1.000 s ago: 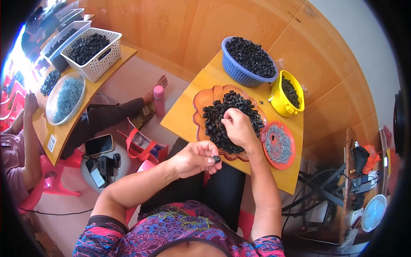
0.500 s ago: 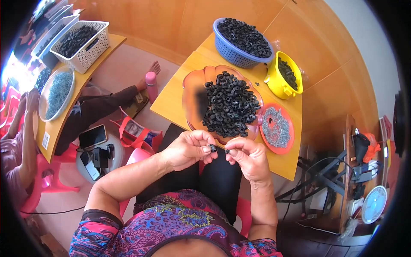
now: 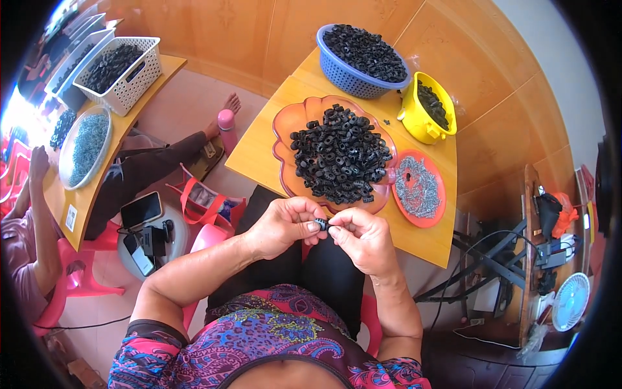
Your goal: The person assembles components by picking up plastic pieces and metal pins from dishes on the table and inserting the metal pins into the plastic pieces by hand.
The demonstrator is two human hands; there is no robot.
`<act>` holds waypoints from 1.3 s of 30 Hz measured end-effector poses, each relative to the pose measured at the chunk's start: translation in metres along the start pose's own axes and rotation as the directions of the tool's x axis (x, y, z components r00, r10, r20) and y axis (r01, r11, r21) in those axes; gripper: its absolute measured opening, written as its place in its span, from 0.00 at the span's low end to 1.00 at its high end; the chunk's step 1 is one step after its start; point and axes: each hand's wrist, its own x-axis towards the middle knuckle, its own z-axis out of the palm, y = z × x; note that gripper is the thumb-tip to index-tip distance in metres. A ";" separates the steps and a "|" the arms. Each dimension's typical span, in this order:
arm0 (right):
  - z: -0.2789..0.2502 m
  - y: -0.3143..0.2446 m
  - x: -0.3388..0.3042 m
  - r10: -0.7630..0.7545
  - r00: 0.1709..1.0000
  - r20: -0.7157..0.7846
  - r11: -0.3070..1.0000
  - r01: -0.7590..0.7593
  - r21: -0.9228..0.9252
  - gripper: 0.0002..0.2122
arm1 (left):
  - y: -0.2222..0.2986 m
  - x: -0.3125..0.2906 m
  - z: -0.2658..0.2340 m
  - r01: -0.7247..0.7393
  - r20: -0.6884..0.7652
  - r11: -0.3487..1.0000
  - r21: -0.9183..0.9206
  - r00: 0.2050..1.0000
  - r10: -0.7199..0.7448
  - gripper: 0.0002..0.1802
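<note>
While the large heap of small black rubber rings (image 3: 340, 154) on the scalloped orange plastic tray (image 3: 285, 126) looks barely reduced, suggesting most of the work remains, one small black ring (image 3: 321, 224) is in hand just off the near edge of the yellow wooden table (image 3: 259, 149). Left hand (image 3: 285, 225) and right hand (image 3: 364, 238) meet, fingertips of both pinched closed on it. Item: dark, round, thick-walled; finer detail cannot be told.

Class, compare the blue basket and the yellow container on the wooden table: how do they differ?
The blue basket is wide, round and slotted; the yellow container is smaller, solid-walled and has a handle. The blue basket sits at the table's far edge; the yellow container sits beside it, nearer the red plate. Both hold small black pieces.
</note>
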 end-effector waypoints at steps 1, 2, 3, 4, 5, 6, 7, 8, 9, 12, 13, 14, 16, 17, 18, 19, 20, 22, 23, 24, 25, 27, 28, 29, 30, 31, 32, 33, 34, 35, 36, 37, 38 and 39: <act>0.000 0.000 0.000 0.000 1.000 0.000 1.000 0.000 0.000 0.05 | 0.002 0.000 0.002 0.000 0.000 1.000 0.000 1.000 0.000 0.07; -0.001 0.001 0.000 -0.002 1.000 0.004 1.000 0.003 -0.031 0.04 | 0.004 -0.002 0.005 0.000 -0.033 0.995 0.100 0.999 0.004 0.07; -0.001 0.002 0.000 -0.004 1.000 0.008 0.998 0.005 -0.061 0.04 | 0.006 -0.003 0.006 0.003 -0.065 0.980 0.200 0.998 0.010 0.07; -0.002 0.003 0.001 -0.004 1.000 0.009 0.998 0.005 -0.061 0.04 | 0.006 -0.003 0.007 0.003 -0.066 0.980 0.200 0.998 0.011 0.07; -0.003 0.004 0.003 0.022 1.000 0.020 0.999 -0.021 -0.036 0.04 | 0.007 -0.004 0.007 -0.020 -0.065 0.964 0.266 0.997 0.038 0.06; -0.003 0.004 0.005 0.049 0.998 0.031 0.999 -0.049 -0.011 0.04 | 0.007 -0.005 0.007 -0.041 -0.063 0.943 0.330 0.996 0.065 0.06; -0.003 0.003 0.006 0.047 0.998 0.032 0.999 -0.047 -0.012 0.04 | 0.008 -0.005 0.008 -0.043 -0.062 0.943 0.331 0.996 0.067 0.06; -0.003 0.001 0.006 0.045 0.999 0.031 0.999 -0.045 0.011 0.04 | 0.009 -0.006 0.009 -0.052 -0.059 0.931 0.361 0.995 0.079 0.06; -0.002 0.000 0.005 0.043 0.999 0.030 0.998 -0.044 0.034 0.04 | 0.009 -0.006 0.010 -0.061 -0.055 0.919 0.389 0.994 0.090 0.06; 0.000 0.005 0.005 0.031 0.999 0.039 1.000 -0.031 -0.006 0.05 | 0.007 -0.007 0.011 -0.083 -0.072 0.884 0.460 0.989 0.130 0.06; 0.000 0.007 0.005 0.033 0.999 0.040 0.999 -0.033 -0.006 0.05 | 0.007 -0.007 0.012 -0.082 -0.073 0.885 0.458 0.989 0.129 0.06; 0.001 0.010 0.005 0.006 0.999 0.042 0.998 -0.004 -0.068 0.05 | 0.009 -0.008 0.013 -0.074 -0.084 0.869 0.490 0.988 0.131 0.06; 0.001 0.012 0.003 -0.019 0.999 0.049 0.992 0.025 -0.127 0.05 | 0.010 -0.010 0.016 -0.064 -0.097 0.851 0.522 0.986 0.134 0.06; 0.001 0.012 0.003 -0.046 0.998 0.053 0.979 0.055 -0.196 0.05 | 0.010 -0.011 0.016 -0.092 -0.071 0.800 0.593 0.984 0.166 0.06; 0.000 0.012 0.002 -0.073 0.996 0.058 0.961 0.086 -0.264 0.05 | 0.010 -0.012 0.017 -0.119 -0.043 0.741 0.661 0.980 0.196 0.06; 0.000 0.013 0.001 -0.073 0.996 0.059 0.961 0.086 -0.263 0.05 | 0.010 -0.012 0.016 -0.118 -0.044 0.741 0.662 0.980 0.196 0.06; 0.000 0.016 0.000 -0.058 0.997 0.059 0.961 0.071 -0.266 0.05 | 0.008 -0.011 0.015 -0.187 0.012 0.671 0.718 0.966 0.257 0.07; 0.000 0.012 0.000 0.007 0.998 0.059 0.994 -0.001 -0.109 0.05 | 0.012 -0.012 0.016 -0.252 0.069 0.588 0.768 0.947 0.315 0.07; -0.001 0.006 0.001 0.057 0.996 0.069 0.997 -0.061 0.053 0.05 | 0.017 -0.014 0.020 -0.209 0.028 0.707 0.676 0.966 0.259 0.07; -0.010 0.008 0.003 -0.013 0.984 0.179 0.982 -0.021 0.185 0.05 | 0.021 -0.015 0.021 -0.159 -0.006 0.808 0.568 0.980 0.197 0.07; -0.011 0.007 0.005 -0.014 0.984 0.177 0.982 -0.019 0.186 0.05 | 0.020 -0.015 0.021 -0.159 -0.004 0.807 0.569 0.981 0.196 0.07; -0.012 0.006 0.008 0.035 0.980 0.196 0.981 -0.071 0.180 0.05 | 0.017 -0.016 0.019 -0.147 -0.032 0.845 0.515 0.981 0.191 0.07; -0.011 0.008 0.009 0.064 0.976 0.208 0.975 -0.106 0.196 0.06 | 0.016 -0.015 0.019 -0.180 -0.023 0.839 0.513 0.975 0.223 0.06; -0.012 0.010 0.010 0.064 0.977 0.206 0.975 -0.105 0.195 0.06 | 0.016 -0.015 0.019 -0.180 -0.021 0.840 0.512 0.975 0.222 0.06; -0.013 0.013 0.010 0.056 0.974 0.219 0.974 -0.102 0.202 0.06 | 0.016 -0.014 0.020 -0.204 -0.006 0.830 0.518 0.970 0.243 0.06; -0.013 0.016 0.010 0.049 0.971 0.233 0.973 -0.099 0.210 0.06 | 0.015 -0.014 0.021 -0.227 0.007 0.821 0.524 0.965 0.262 0.07; -0.013 0.018 0.011 0.050 0.972 0.231 0.973 -0.100 0.210 0.06 | 0.014 -0.014 0.020 -0.226 0.009 0.822 0.523 0.965 0.260 0.07; -0.013 0.020 0.011 0.052 0.970 0.239 0.975 -0.101 0.198 0.07 | 0.014 -0.014 0.020 -0.250 0.050 0.757 0.603 0.960 0.277 0.07; -0.014 0.020 0.011 0.055 0.968 0.246 0.977 -0.103 0.187 0.07 | 0.014 -0.013 0.020 -0.274 0.093 0.685 0.675 0.953 0.289 0.07; -0.014 0.019 0.010 0.055 0.969 0.240 0.977 -0.101 0.186 0.07 | 0.016 -0.013 0.023 -0.280 0.105 0.668 0.690 0.951 0.290 0.05; -0.013 0.017 0.009 0.062 0.972 0.228 0.981 -0.101 0.165 0.06 | 0.015 -0.012 0.023 -0.283 0.113 0.669 0.688 0.951 0.287 0.05; -0.014 0.014 0.009 0.065 0.975 0.212 0.985 -0.097 0.141 0.05 | 0.014 -0.011 0.024 -0.218 0.035 0.755 0.618 0.967 0.251 0.05; -0.012 0.009 0.010 0.097 0.980 0.177 0.988 -0.115 0.100 0.05 | 0.012 -0.009 0.024 -0.152 -0.038 0.829 0.538 0.978 0.204 0.05; -0.011 0.006 0.011 0.126 0.982 0.139 0.989 -0.135 0.059 0.04 | 0.007 -0.007 0.020 -0.133 -0.046 0.854 0.503 0.982 0.181 0.09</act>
